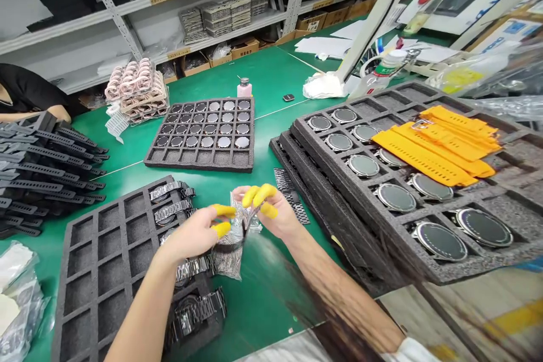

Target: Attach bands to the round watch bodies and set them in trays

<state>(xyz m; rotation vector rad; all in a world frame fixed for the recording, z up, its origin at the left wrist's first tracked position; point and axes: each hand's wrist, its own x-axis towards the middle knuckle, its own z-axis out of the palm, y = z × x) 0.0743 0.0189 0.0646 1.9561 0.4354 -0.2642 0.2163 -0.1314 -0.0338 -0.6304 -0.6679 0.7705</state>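
Note:
My left hand (201,232), with yellow finger covers, has its thumb and forefinger apart beside a clear plastic bag (229,263) of small metallic pieces. My right hand (271,209), also in yellow finger covers, is closed in a pinch just above the bag. A thin, dark, shiny piece shows at its fingertips, too blurred to name. A blurred dark band (229,247) lies across the bag below my left thumb. Left of it, a foam tray (99,288) holds several watches with black metal link straps (197,308) along its right column.
Behind stands a foam tray (199,161) of watch faces. Stacked trays (407,237) on the right carry watch heads and orange straps (441,144). Black straps (42,169) pile up at left, near a co-worker's arm (57,113). A pink bottle (244,88) stands behind.

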